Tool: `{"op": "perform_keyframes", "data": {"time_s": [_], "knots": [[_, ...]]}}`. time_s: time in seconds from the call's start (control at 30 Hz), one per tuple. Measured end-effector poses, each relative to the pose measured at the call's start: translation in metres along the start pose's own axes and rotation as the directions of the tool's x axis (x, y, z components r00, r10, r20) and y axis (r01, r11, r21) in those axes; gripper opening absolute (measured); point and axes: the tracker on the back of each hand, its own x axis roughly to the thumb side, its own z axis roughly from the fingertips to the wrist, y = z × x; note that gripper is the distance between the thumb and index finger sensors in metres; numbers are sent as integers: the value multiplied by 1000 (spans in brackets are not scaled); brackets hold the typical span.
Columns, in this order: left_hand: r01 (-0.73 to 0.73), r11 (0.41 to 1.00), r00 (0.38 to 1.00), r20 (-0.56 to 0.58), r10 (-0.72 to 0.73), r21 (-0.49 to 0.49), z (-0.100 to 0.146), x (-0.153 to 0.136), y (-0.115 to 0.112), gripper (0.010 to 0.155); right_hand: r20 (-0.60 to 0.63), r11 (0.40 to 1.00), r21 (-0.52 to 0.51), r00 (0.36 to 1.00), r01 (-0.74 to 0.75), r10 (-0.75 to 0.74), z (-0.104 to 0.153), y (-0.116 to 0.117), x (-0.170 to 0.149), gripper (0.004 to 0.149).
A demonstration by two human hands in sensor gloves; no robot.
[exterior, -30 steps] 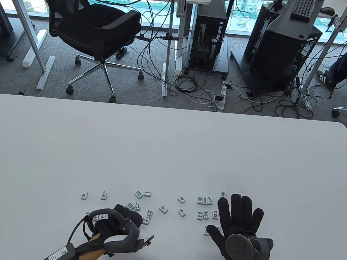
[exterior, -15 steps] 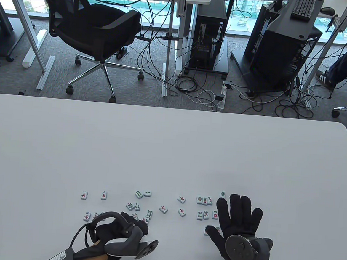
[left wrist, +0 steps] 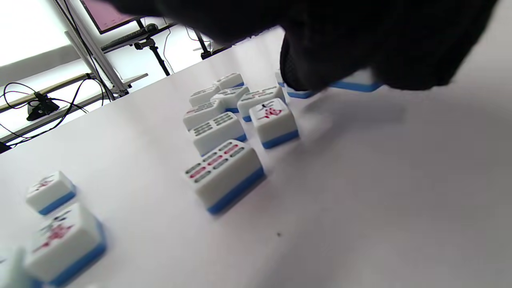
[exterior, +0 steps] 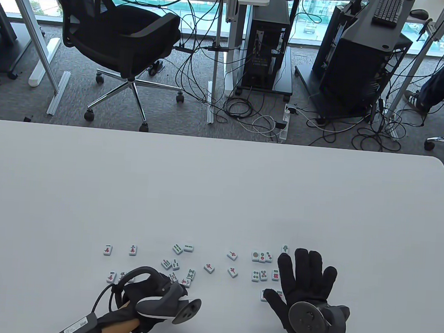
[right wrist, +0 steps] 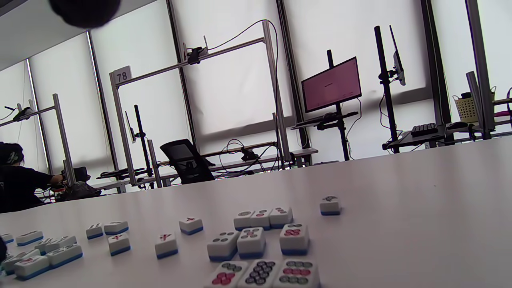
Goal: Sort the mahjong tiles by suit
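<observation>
At the near edge of the white table [exterior: 220,189], two gloved hands are seen, each with a tracker strapped to its back. The right hand [exterior: 304,290] is laid flat on the surface with its fingers [exterior: 302,260] straight and spread; nothing is gripped by it. The thumb is stretched toward a tile [exterior: 264,295] lying just beside it. The left hand [exterior: 148,296] is turned knuckles-up, and its fingers [left wrist: 320,60] are curled down over a blue-backed tile [left wrist: 356,82] in the left wrist view; whether that tile is actually pinched cannot be told, as the fingertips are blurred and hidden.

The mahjong tiles [exterior: 190,263] are scattered in a loose band close to the near edge, between and just beyond the hands. Face-up tiles with green bars [exterior: 177,249] are found in the middle of the band, near the left hand. Tiles with red characters [exterior: 108,249] are set toward the left end, and others [exterior: 232,255] lie in the middle. Circle-marked tiles [exterior: 262,256] are grouped in short rows beside the right hand's index finger, with one more tile [exterior: 285,249] just beyond the fingertips.

Past the far edge of the table, a black office chair [exterior: 120,41] and computer towers [exterior: 268,52] amid tangled cables are seen on the carpet.
</observation>
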Motion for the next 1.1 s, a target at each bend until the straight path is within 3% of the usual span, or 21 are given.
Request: {"op": "perform_keyframes", "data": {"time_s": [0.2, 0.4, 0.6, 0.7, 0.97, 1.1], "knots": [[5, 998, 985, -171, 6, 68, 40, -53, 18, 61, -6, 1000, 7, 1000, -13, 13, 0, 2, -1, 79], [-12, 999, 967, -254, 2, -38, 73, -75, -10, 61, -13, 1000, 8, 1000, -21, 21, 0, 2, -2, 79], [4, 991, 967, -250, -37, -133, 76, -68, -43, 61, -19, 999, 19, 999, -31, 32, -1, 3, -2, 79], [-25, 991, 968, -252, -8, -128, 72, -66, -54, 61, -22, 999, 21, 999, -29, 30, -1, 3, -2, 79], [-39, 991, 963, -269, 2, -129, 72, -65, -63, 63, -24, 999, 25, 999, -30, 30, -1, 3, -3, 79], [-21, 993, 959, -284, -13, -116, 75, -68, -56, 70, -23, 999, 26, 999, -30, 30, -1, 3, -3, 79]]}}
